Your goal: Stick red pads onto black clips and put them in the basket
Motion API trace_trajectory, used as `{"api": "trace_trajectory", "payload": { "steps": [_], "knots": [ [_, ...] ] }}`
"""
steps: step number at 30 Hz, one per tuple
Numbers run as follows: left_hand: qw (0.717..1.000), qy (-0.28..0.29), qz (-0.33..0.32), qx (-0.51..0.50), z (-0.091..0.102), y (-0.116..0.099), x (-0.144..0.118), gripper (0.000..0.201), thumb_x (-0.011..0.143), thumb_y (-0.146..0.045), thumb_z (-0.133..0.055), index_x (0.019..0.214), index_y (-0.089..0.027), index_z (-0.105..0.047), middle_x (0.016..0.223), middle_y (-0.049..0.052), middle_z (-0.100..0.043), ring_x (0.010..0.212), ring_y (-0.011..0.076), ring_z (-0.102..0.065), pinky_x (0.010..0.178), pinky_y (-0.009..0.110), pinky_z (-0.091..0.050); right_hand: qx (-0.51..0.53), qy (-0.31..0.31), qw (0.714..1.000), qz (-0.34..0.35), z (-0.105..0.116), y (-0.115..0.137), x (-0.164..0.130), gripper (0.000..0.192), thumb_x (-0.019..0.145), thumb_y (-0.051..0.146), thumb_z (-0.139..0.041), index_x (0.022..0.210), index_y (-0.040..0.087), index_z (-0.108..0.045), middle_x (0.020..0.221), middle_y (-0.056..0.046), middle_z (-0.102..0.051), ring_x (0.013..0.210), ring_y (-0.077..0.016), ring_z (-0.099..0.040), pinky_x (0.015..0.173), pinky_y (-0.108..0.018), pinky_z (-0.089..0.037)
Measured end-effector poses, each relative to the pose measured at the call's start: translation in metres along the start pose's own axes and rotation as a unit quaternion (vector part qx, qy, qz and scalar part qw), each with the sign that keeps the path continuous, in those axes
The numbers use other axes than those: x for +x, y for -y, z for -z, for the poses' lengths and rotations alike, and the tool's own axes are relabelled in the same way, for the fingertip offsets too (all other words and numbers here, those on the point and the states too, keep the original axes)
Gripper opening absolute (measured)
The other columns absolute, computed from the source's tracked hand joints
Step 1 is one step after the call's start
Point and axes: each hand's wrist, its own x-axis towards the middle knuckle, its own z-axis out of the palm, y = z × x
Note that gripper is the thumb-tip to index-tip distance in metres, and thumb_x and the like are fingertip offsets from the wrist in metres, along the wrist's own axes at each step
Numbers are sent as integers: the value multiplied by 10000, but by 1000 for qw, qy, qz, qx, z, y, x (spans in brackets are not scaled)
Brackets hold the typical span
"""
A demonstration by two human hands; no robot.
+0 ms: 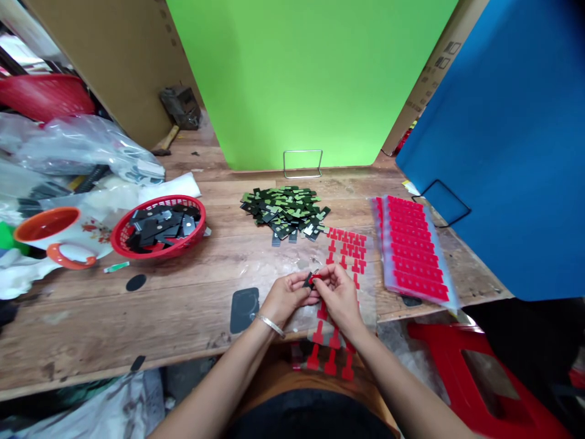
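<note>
Left hand [287, 296] and right hand [336, 292] pinching small black piece [308, 281] with red sticker [312, 278] between fingertips, above sticker sheet [347, 247] on desk [192, 292]. Risk: crooked sticking or dropped piece, from slipping fingertips.

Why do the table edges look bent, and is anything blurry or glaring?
Head view: wide-lens distortion bows the wooden table and stretches the corners; lighting is soft and even, no harsh glare; the small piece between left hand and right hand is too tiny to resolve.
</note>
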Motion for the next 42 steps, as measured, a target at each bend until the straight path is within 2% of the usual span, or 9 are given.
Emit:
{"api": "trace_trajectory", "payload": {
  "steps": [7,12,16,18,21,23,27,42],
  "knots": [
    [1000,-3,-5,3,-1,1,0,342,613,-129,-709,939,-85,-617,827,113,-696,684,165,-667,645,228,-538,-9,0,1000,-3,-1,-1,-1,110,727,264,-586,793,206,-518,690,12,-556,548,-111,-510,481,-215,-432],
    [998,-44,-28,20,-5,3,1,303,632,-216,-710,888,-76,-627,755,101,-696,642,168,-663,617,245,-543,-16,-7,1000,-1,-2,1,-5,107,747,288,-581,794,210,-525,693,13,-576,558,-117,-540,493,-220,-443],
    [996,-74,-50,27,-8,5,-1,297,637,-239,-706,878,-84,-628,709,78,-693,600,156,-655,613,251,-545,-35,0,999,29,-2,9,-11,94,799,301,-528,834,215,-538,736,-5,-589,591,-130,-560,535,-244,-455],
    [994,-79,-63,28,-10,5,-3,306,637,-253,-707,885,-91,-632,715,67,-694,594,144,-650,622,246,-543,-73,-14,996,58,-1,13,-13,98,809,296,-517,846,214,-555,827,-32,-586,664,-147,-572,580,-262,-461],
    [994,-77,-71,35,-13,4,-8,334,629,-279,-714,903,-101,-639,724,60,-696,601,136,-647,617,229,-537,-140,-63,981,122,2,17,-10,81,793,267,-535,794,201,-581,1010,-76,-526,885,-190,-543,714,-299,-451],
    [994,-72,-72,40,-15,3,-10,347,626,-291,-716,909,-106,-641,726,61,-696,597,134,-645,603,223,-534,-160,-83,973,145,4,19,-6,70,785,247,-541,757,197,-581,1010,-76,-506,951,-200,-508,768,-312,-432],
    [994,-69,-72,38,-17,1,-11,339,633,-277,-710,914,-102,-639,724,61,-694,602,137,-645,603,231,-535,-150,-84,975,138,5,21,-1,61,782,227,-540,733,203,-567,916,-51,-522,893,-182,-511,756,-293,-423],
    [994,-69,-74,50,-20,2,-12,302,672,-244,-670,935,-99,-632,728,58,-694,598,138,-645,613,235,-536,-139,-81,979,128,3,20,-2,54,776,222,-530,728,202,-545,824,-26,-524,813,-162,-513,712,-276,-416]
  ]
}}
